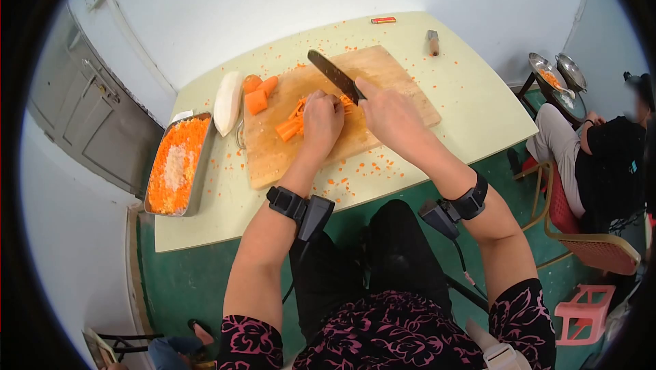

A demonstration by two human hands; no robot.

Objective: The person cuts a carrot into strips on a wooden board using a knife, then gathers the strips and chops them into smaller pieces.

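Observation:
On the wooden cutting board (273, 158), my left hand (323, 120) is closed over orange carrot strips, its fingers curled on them. Carrot sticks (287, 129) stick out at its left side. My right hand (388, 112) grips the handle of a dark-bladed knife (331, 71). The blade points up and to the left, beyond my left hand. Carrot chunks (257, 101) lie at the board's upper left edge. Beside them is a peeled white radish (227, 103). A metal tray (196, 196) at the table's left holds chopped carrot with a paler heap in the middle.
Carrot bits are scattered over the pale table (451, 107). A small wooden-handled tool (433, 43) and a red packet (383, 20) lie near the far edge. At right, a person (611, 158) sits on a chair near metal bowls (547, 73). A pink stool (585, 314) stands lower right.

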